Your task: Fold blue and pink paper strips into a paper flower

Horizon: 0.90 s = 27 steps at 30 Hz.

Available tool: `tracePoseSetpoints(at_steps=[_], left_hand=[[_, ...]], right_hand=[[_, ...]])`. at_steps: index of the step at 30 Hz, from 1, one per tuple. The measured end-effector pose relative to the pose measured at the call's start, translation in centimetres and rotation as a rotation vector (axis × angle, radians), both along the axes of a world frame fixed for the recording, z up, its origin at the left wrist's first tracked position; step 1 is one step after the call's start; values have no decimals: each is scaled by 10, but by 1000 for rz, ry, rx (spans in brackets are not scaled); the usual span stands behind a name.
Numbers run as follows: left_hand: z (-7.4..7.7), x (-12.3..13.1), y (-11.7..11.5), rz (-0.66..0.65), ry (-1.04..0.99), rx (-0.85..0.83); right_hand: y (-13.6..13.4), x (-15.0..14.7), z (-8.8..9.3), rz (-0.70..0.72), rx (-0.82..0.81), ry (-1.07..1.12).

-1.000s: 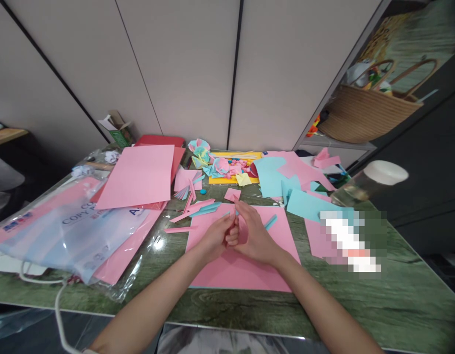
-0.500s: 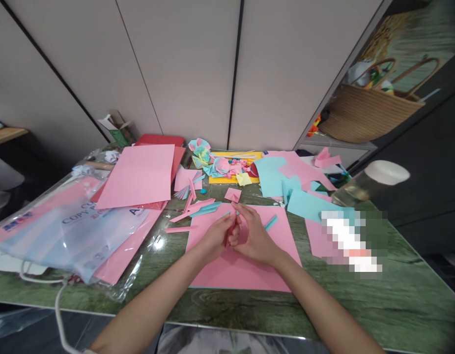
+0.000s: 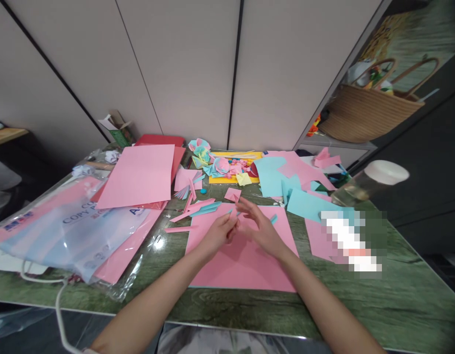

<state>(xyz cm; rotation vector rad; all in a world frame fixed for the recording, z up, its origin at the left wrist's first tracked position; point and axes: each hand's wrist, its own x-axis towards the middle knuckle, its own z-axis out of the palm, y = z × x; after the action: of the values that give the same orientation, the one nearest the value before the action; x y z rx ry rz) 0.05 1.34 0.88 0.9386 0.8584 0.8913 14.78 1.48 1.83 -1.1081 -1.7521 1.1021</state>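
My left hand (image 3: 220, 232) is closed in a pinch above a large pink sheet of paper (image 3: 245, 270). A tiny bit of blue paper strip (image 3: 230, 211) shows at its fingertips; most of it is hidden by the fingers. Just to the right, my right hand (image 3: 262, 227) is open, fingers spread and slightly apart from the left. Beyond the fingertips lies a small folded pink paper square (image 3: 232, 194). Folded blue strips (image 3: 207, 208) and pink strips (image 3: 185, 215) overlap the sheet's left corner. Another blue strip (image 3: 274, 219) sticks out behind my right hand.
Colored paper flowers (image 3: 201, 152) and a yellow sheet (image 3: 216, 180) bearing small beads are at the back. A plastic copy-paper bag (image 3: 76, 231) and pink sheets (image 3: 139, 177) cover the left. At right are blue paper scraps (image 3: 308, 204) and a lidded clear bottle (image 3: 355, 189).
My right hand has moved away from my left, its fingers opening and lifting off. My left hand has stayed nearly in place, still pinched.
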Motion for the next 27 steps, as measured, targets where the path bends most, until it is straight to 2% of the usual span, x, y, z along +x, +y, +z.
tracePoseSetpoints(at_steps=[2,5,8,11,13,17,23,27], left_hand=[[1,1,-2,-18,99,90],[2,2,-4,-50,166,153],[2,0,-4,-118,173,123],[4,-2,-3,-213,172,63],[4,-3,-2,-227,167,61],[4,-4,-1,-205,170,88],[-1,-6,1,-267,139,38],[-1,-6,2,-251,124,68]], right_hand=[[4,2,-3,-84,-89,36],[7,3,-7,-94,-133,88],[7,4,-6,-112,-147,160],[9,7,-5,-258,-146,162],[10,8,-5,-327,-137,158],[11,8,-6,-344,-132,169],[14,13,-4,-377,-111,201],[16,16,-4,-390,-113,228]])
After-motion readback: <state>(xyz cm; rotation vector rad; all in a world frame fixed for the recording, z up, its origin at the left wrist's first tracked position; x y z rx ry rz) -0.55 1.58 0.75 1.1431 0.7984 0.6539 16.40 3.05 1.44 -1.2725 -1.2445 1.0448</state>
